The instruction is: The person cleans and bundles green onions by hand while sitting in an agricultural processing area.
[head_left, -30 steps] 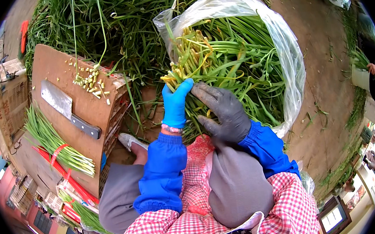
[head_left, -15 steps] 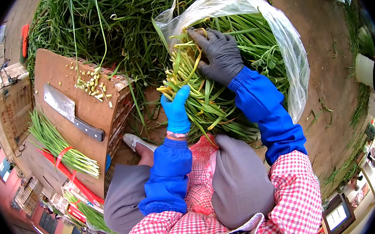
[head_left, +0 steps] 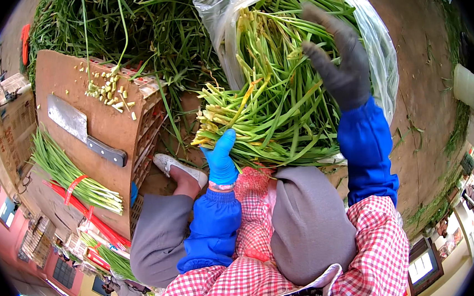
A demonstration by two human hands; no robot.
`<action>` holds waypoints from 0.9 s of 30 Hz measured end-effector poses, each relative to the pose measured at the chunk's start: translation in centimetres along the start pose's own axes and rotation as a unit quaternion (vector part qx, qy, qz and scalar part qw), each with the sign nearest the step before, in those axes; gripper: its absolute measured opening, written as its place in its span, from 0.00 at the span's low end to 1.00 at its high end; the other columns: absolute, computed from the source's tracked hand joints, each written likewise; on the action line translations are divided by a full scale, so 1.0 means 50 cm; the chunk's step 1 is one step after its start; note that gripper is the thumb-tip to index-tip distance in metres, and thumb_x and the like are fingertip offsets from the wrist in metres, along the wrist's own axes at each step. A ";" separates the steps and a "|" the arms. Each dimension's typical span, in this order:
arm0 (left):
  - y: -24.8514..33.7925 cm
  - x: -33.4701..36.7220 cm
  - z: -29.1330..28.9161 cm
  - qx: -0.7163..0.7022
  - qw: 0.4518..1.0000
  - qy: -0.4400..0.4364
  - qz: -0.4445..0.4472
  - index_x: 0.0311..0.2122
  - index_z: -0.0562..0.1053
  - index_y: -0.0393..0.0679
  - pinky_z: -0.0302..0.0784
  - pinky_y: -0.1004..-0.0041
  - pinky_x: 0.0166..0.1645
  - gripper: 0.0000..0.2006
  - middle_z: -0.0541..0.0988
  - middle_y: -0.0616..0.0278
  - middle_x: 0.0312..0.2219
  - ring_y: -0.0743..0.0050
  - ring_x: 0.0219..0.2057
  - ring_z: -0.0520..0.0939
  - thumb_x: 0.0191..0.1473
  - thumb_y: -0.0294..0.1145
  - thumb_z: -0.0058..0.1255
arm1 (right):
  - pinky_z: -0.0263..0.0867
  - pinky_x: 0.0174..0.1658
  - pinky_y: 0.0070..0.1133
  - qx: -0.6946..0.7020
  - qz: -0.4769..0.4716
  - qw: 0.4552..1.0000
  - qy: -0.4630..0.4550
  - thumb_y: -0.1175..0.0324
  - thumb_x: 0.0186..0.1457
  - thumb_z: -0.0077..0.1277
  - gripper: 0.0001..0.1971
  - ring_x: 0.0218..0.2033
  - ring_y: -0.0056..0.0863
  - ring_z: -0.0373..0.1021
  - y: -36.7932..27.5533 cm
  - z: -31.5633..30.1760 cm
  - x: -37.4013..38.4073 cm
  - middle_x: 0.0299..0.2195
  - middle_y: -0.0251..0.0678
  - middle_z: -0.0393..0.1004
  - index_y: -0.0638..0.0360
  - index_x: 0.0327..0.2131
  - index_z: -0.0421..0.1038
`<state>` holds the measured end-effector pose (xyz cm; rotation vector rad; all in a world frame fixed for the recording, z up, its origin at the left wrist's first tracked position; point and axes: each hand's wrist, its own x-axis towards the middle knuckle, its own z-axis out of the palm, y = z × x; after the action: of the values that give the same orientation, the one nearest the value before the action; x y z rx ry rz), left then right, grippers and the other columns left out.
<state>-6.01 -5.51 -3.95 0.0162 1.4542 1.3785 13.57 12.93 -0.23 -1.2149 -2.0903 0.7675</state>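
Observation:
My left hand [head_left: 222,159], in a bright blue glove, grips a loose bunch of garlic chives [head_left: 263,132] near its pale, yellowish stem ends. The bunch fans to the right over my lap, with some yellowed leaves among the green. My right hand [head_left: 344,61], in a dark grey glove, is raised over the right part of the greens, its fingers apart and nothing held. Below and behind it, more long green leaves [head_left: 288,24] lie inside a clear plastic bag [head_left: 377,31] with its mouth spread wide.
At left, a brown board [head_left: 53,70] on a crate carries a cleaver [head_left: 86,131], cut stem pieces [head_left: 111,94] and a red-tied bundle [head_left: 75,174]. A heap of dark green leaves [head_left: 156,37] lies beyond. Plastic crates [head_left: 9,124] stand at far left.
My right hand has let go of the stems and moved right, its fingers spreading. My left hand still grips the chives, slightly lower; more of the bunch shows now.

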 end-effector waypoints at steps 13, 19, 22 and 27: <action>0.072 -0.009 0.018 0.126 0.977 -0.145 -0.097 0.48 0.60 0.36 0.69 0.74 0.45 0.26 0.70 0.57 0.40 0.71 0.40 0.72 0.42 0.22 0.53 | 0.57 0.48 0.32 0.140 0.004 0.974 -0.177 0.72 0.45 0.43 0.16 0.38 0.38 0.66 -0.069 0.126 -0.111 0.32 0.42 0.70 0.60 0.41 0.65; 0.079 0.029 0.078 0.121 0.951 -0.284 0.014 0.57 0.44 0.40 0.61 0.70 0.52 0.39 0.63 0.57 0.49 0.68 0.50 0.65 0.41 0.19 0.52 | 0.63 0.42 0.27 0.264 0.094 0.947 -0.157 0.79 0.38 0.43 0.18 0.37 0.40 0.67 -0.047 0.129 -0.143 0.34 0.45 0.70 0.62 0.39 0.67; 0.054 0.023 0.085 0.071 0.958 -0.276 -0.011 0.55 0.52 0.38 0.59 0.70 0.54 0.35 0.63 0.57 0.50 0.68 0.51 0.63 0.39 0.19 0.51 | 0.63 0.42 0.27 0.252 0.089 0.949 -0.166 0.81 0.38 0.42 0.18 0.38 0.41 0.67 -0.047 0.123 -0.137 0.34 0.45 0.70 0.62 0.38 0.67; 0.035 -0.013 0.046 0.068 0.973 -0.220 -0.022 0.48 0.62 0.35 0.63 0.70 0.50 0.27 0.68 0.58 0.45 0.70 0.45 0.70 0.38 0.21 0.51 | 0.63 0.42 0.24 0.332 0.007 0.906 -0.263 0.81 0.39 0.41 0.16 0.36 0.36 0.68 -0.012 0.103 -0.117 0.33 0.42 0.71 0.62 0.36 0.69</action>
<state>-5.27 -3.72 -1.69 0.3542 1.1637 1.1460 11.83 6.50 -4.39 -0.6782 -1.9208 1.7919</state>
